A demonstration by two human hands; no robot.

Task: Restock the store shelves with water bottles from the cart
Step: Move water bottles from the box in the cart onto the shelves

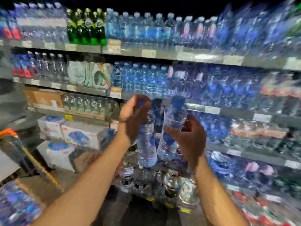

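Observation:
The view is blurred by motion. My left hand [132, 118] grips a clear water bottle with a blue label [146, 149] near its top, and the bottle hangs upright below the hand. My right hand [191, 139] holds a second clear bottle with a blue cap [171, 128] at its middle. Both bottles are raised side by side in front of the shelf rail [211, 110] at mid height. The shelf gap behind them is dark.
Shelves packed with blue-labelled water bottles [146, 80] fill the view, with green bottles [88, 28] at top left. A brown carton [44, 97] and white wrapped packs [65, 132] sit at the left. A cart handle with an orange end [8, 132] is at far left.

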